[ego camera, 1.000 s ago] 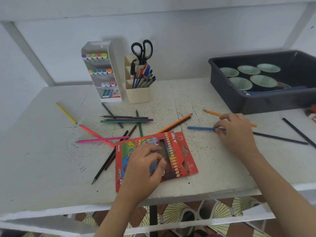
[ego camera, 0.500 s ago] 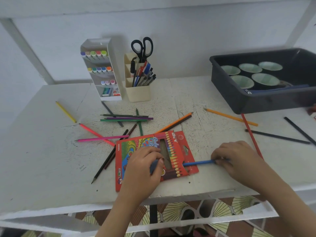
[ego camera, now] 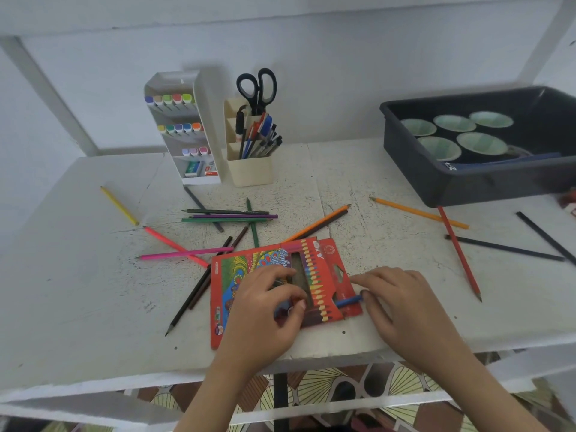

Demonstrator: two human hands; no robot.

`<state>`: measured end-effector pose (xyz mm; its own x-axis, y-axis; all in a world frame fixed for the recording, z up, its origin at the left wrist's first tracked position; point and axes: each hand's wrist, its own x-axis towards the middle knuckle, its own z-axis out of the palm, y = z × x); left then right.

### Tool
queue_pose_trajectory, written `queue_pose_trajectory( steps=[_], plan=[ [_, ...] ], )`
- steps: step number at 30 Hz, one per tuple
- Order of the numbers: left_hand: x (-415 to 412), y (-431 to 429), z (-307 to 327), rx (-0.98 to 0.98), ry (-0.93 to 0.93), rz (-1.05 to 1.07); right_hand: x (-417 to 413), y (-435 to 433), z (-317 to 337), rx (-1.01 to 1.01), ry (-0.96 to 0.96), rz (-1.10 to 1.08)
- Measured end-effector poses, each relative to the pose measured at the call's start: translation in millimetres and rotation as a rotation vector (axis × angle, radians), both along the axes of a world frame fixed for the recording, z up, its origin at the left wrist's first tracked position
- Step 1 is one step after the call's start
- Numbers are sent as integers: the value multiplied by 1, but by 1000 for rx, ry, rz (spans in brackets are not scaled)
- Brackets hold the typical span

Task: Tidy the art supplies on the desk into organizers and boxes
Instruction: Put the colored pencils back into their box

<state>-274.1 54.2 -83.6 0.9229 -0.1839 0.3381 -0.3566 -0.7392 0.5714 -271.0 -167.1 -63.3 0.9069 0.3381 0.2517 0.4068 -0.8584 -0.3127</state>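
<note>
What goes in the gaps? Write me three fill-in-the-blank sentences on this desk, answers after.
The right hand pushes a ____ pencil into the red pencil box.
The black-handled ____ stand in the cream pen holder.
The dark bin holds ____ pale green cups.
Missing words: blue; scissors; five.

Patterned floor (ego camera: 314,386) below, white wall (ego camera: 343,51) behind.
</note>
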Motion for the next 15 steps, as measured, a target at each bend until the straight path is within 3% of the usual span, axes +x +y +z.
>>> queue_pose_trajectory(
  steps=[5, 8, 15],
  plan=[
    [2, 1, -1, 8, 24, -14, -14, -2, 0, 47, 49, -123],
    [3, 1, -1, 9, 17, -17, -24, 4, -5, 208, 230, -75],
    [3, -2, -2, 14, -20, -36, -32, 17, -6, 551, 394, 49]
  ],
)
